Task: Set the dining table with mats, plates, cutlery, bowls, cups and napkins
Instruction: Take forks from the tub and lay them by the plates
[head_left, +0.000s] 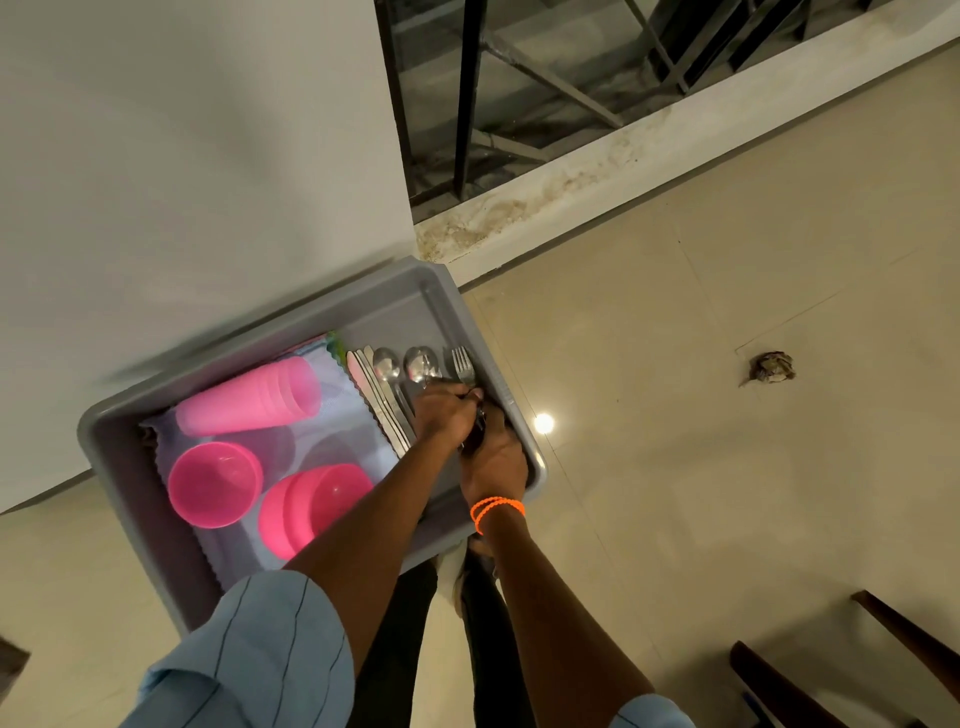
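Note:
A grey plastic tub (358, 306) sits on the floor against a white wall. Inside lie a stack of pink cups (249, 397) on its side, a pink bowl (214, 484), stacked pink bowls (306, 506) and a pale cloth (340, 410). Knives (376, 400), spoons (402, 366) and forks (462, 364) lie at the tub's right end. My left hand (441, 413) curls over the cutlery handles. My right hand (493, 457), with an orange band at the wrist, grips dark handles right beside it; the fingertips are hidden.
Beige tiled floor (675, 415) spreads to the right, with a small dark lump of debris (774, 368) on it. A black metal railing (467, 93) stands behind the tub. Dark wooden furniture legs (779, 686) show at the bottom right.

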